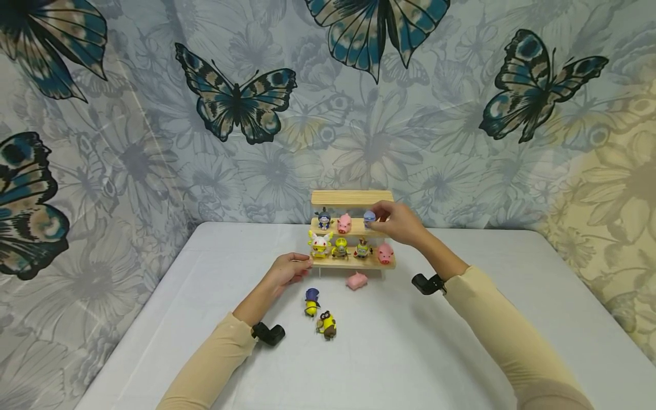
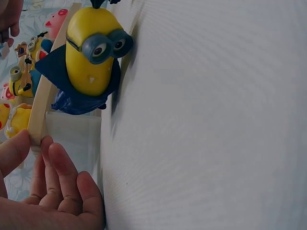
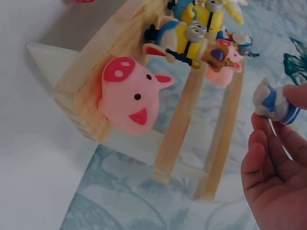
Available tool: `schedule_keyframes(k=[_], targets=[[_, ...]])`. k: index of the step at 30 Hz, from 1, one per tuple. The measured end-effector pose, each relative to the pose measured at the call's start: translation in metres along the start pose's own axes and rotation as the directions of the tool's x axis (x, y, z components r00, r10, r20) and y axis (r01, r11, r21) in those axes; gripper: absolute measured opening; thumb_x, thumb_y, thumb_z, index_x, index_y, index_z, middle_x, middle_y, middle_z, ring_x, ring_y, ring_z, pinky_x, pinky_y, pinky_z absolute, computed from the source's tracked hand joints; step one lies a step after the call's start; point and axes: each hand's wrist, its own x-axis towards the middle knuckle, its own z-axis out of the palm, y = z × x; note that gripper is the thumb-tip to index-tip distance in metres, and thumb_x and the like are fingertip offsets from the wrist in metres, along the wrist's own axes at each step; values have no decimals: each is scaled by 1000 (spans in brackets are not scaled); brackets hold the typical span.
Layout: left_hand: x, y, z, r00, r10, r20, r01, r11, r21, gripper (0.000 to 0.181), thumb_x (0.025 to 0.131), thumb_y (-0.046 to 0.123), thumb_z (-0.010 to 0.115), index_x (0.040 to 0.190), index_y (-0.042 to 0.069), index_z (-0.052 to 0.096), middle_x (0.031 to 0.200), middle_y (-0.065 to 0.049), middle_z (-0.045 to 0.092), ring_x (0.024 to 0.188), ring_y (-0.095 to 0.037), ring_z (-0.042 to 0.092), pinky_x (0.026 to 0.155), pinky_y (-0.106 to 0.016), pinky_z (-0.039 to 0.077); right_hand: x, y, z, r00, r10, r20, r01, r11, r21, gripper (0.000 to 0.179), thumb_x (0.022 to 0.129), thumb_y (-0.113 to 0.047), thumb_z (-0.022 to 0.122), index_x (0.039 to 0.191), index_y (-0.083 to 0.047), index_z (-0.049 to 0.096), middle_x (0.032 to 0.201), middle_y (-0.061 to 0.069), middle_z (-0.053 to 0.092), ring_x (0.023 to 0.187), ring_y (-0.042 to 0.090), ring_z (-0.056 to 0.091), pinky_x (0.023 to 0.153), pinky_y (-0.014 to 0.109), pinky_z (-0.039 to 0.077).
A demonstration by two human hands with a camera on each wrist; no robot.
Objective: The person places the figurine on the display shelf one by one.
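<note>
My right hand (image 1: 401, 222) pinches a small blue-and-white figurine (image 3: 271, 103) between thumb and fingers, at the right end of the upper step of a small wooden tiered shelf (image 1: 352, 197). My left hand (image 1: 285, 271) grips the left end of the lower step, thumb on top and fingers beneath. On the upper step stand a dark blue figurine (image 1: 324, 219) and a pink pig (image 1: 344, 224). The lower step holds a white-and-yellow figurine (image 1: 320, 246), two yellow minion figurines (image 1: 340, 248) and another pink pig (image 3: 129, 98) at the right end.
On the white table (image 1: 435, 353), a pink pig (image 1: 356, 281) lies before the shelf. Closer to me lie a minion in dark blue (image 1: 311, 302) and a yellow-and-brown minion (image 1: 327, 325). A butterfly-patterned cloth (image 1: 435, 165) hangs behind the table.
</note>
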Motion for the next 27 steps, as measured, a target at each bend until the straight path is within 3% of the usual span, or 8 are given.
schedule_keyframes(k=[10,27], targets=[[3,-1,0,1000,-3,7,3,1000,6,33,91,22,70,119,6,63,94,1,73,77,-9,64,67,-24,47,15,8,13,998,51,39,-48,997,-68,32,87,-20,71,112,0,66,97,14,67,84,23,60,70,31,47],[1,-1,-2,1000,6,8,-5,1000,-9,31,91,20,70,117,5,63,83,6,71,72,-7,64,64,-22,48,25,11,26,998,46,47,-45,999,-30,27,87,-13,72,107,4,65,97,17,68,87,26,63,74,34,51]])
